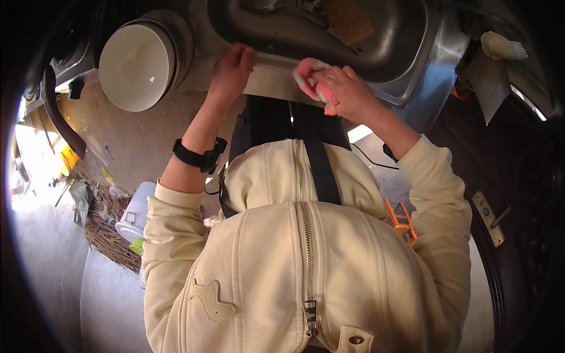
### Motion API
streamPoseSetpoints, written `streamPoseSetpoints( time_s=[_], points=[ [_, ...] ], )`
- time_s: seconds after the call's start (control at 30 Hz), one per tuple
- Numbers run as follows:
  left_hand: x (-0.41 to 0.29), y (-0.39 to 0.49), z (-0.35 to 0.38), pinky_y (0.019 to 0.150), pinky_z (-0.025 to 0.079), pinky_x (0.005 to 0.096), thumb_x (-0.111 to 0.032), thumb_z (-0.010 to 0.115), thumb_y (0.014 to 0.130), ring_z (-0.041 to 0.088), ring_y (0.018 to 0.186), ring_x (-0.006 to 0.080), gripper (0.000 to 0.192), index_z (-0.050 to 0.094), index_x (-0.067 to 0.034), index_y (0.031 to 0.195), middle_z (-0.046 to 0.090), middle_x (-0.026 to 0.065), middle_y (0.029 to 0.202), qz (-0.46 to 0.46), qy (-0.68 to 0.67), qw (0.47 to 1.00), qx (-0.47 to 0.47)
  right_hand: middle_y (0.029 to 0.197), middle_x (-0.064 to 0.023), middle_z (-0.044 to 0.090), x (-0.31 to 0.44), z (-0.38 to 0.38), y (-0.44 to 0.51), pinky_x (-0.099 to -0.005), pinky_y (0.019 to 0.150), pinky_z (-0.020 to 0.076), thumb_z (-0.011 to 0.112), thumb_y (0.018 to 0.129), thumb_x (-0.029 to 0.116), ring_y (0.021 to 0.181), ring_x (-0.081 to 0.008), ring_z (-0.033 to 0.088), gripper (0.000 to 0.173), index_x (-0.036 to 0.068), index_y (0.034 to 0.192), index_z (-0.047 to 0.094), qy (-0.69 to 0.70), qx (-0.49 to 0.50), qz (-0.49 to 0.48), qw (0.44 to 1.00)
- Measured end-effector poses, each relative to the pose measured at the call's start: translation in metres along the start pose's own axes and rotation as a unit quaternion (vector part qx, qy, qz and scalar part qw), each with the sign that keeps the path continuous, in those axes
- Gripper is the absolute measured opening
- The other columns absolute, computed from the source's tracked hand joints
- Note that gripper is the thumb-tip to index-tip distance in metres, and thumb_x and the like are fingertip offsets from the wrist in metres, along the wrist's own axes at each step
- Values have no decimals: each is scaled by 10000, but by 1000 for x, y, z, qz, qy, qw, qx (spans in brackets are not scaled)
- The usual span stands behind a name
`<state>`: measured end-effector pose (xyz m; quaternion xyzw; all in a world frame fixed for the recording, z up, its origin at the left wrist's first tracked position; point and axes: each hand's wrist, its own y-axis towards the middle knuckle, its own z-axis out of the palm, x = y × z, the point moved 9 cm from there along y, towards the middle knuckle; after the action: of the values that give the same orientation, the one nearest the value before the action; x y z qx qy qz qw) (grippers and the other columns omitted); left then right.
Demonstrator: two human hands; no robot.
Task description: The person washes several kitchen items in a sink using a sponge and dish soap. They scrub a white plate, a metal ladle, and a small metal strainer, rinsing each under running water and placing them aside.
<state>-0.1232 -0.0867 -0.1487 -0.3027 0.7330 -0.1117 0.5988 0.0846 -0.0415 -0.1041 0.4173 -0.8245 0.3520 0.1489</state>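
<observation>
My right hand (353, 90) grips a crumpled pink and white cloth (315, 81) over the front rim of a stainless steel sink (273, 79). Left of it, my left hand (233, 66) hovers by the same rim with its fingers curled in; nothing shows in it. Inside the basin (393, 48) lies a brown, rough-looking piece (346, 22), perhaps a cloth or pad. A metal item beside it is partly cut off by the top edge.
Stacked round vessels with a white interior (134, 68) stand left of the sink, at the counter's edge. Below left are a bundle of twigs (103, 225) and a white lidded bucket (137, 212). A dark door with a handle (487, 218) is at right, an orange stool (401, 223) behind me.
</observation>
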Motion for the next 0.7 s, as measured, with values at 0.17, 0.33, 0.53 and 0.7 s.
streamPoseSetpoints(
  time_s=[0.17,0.33,0.53,0.7],
  points=[
    [-4,2,3,617,444,259,-241,477,901,550,641,125,236,576,-26,907,585,51,694,17,12,1000,15,1116,-103,500,-68,-53,32,-390,861,434,671,662,92,1020,-328,477,432,136,1077,557,-195,-126,41,972],
    [-12,1,2,581,386,234,-219,464,917,436,627,61,210,558,-38,865,507,-6,670,28,87,996,20,1004,-56,541,-122,-139,-1,-250,526,505,529,761,-12,830,-179,604,370,123,1102,574,224,-322,98,915],
    [-10,10,6,569,379,234,-220,466,918,431,618,61,214,561,-40,850,510,-6,670,9,71,997,29,879,-87,618,-161,-121,-30,-310,575,501,553,781,145,768,-192,622,272,71,1042,573,359,-262,285,849],
    [0,17,5,578,433,283,-232,487,888,555,598,139,233,583,-20,873,582,66,643,-2,51,999,15,934,-114,613,-194,-116,-94,-341,719,483,591,741,129,879,-237,602,340,36,1067,560,401,-363,304,784]
  ],
)
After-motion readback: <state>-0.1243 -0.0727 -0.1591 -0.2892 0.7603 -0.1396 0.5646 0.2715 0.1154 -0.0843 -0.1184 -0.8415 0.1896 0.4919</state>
